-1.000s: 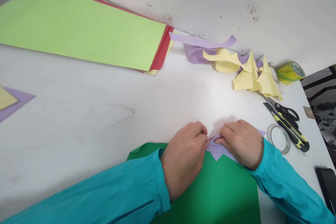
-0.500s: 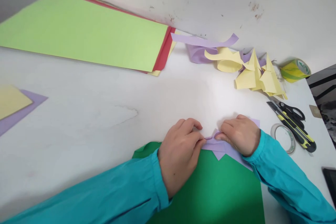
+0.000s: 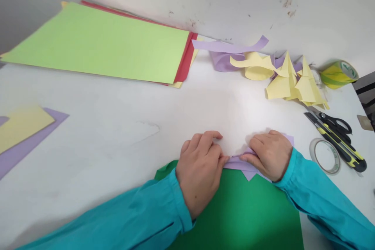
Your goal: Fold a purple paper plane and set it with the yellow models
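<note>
We have the folded purple paper at the near edge of the table, over the top edge of the dark green sheet, a pointed bit hanging down onto the green. Left hand: thumb and forefinger pinch the paper's left end, other fingers loosely curled. Right hand: thumb and bent fingers pinch it further right, a corner poking out behind the knuckles. We can't see the fold under the fingers.

Right of our right hand: clear tape roll, then cutter and scissors lying against each other. Along the wall: light green sheet on red paper, purple strip, curled yellow paper, pointed yellow pieces, yellow-green tape roll. Far left: yellow paper on a flat purple sheet.
</note>
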{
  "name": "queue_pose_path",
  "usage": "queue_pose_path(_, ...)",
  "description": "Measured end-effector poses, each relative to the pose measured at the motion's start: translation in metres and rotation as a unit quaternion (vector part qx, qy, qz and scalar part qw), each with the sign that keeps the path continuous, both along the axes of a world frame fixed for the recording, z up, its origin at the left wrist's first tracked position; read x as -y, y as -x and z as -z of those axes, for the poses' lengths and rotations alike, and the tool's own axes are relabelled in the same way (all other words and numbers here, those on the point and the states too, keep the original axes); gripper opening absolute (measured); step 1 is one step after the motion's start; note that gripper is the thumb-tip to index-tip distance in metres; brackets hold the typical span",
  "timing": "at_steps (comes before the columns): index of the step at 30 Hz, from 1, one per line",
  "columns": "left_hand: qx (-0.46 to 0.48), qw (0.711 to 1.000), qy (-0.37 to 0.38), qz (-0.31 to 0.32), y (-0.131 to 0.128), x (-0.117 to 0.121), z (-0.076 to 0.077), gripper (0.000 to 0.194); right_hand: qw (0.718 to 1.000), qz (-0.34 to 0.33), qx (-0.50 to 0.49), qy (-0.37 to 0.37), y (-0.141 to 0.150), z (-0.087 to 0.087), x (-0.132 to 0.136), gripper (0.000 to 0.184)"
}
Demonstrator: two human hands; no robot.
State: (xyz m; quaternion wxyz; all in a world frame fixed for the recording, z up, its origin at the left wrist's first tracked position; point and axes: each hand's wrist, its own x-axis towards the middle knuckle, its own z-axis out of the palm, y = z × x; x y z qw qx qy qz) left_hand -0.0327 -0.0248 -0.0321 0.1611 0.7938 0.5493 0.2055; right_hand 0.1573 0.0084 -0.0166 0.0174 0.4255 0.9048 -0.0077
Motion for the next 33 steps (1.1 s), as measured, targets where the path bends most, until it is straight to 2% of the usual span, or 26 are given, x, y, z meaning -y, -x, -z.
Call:
queue_pose_path(6,-0.018,1.0,-0.004,0.002,0.0,-0.001,0.0,0.02,1.0,0.023,-0.006,-0.001,0.003,-0.001,0.0,0.043)
queue_pose_path(17,-0.025,1.0,0.008,-0.01,0.011,0.002,-0.003,0.019,1.0,0.011,-0.002,-0.003,0.002,0.002,-0.002,0.044)
queue_pose_path(21,0.002,0.999,0.033,0.004,0.018,0.0,-0.004,0.02,1.0,0.008,-0.008,-0.007,0.001,0.003,-0.003,0.044)
queue_pose_path(26,0.082,0.992,0.082,0.051,0.03,-0.007,-0.003,0.003,0.998,0.002,-0.036,-0.056,-0.003,0.006,0.003,0.045)
queue_pose_path(29,0.096,0.991,0.073,0.05,0.032,-0.009,-0.004,0.013,0.993,0.009,-0.046,-0.109,-0.007,0.008,0.012,0.045)
queue_pose_path(33,0.089,0.993,0.061,0.036,0.027,-0.006,-0.009,0.012,0.986,0.022,-0.052,-0.156,-0.01,0.01,0.024,0.041)
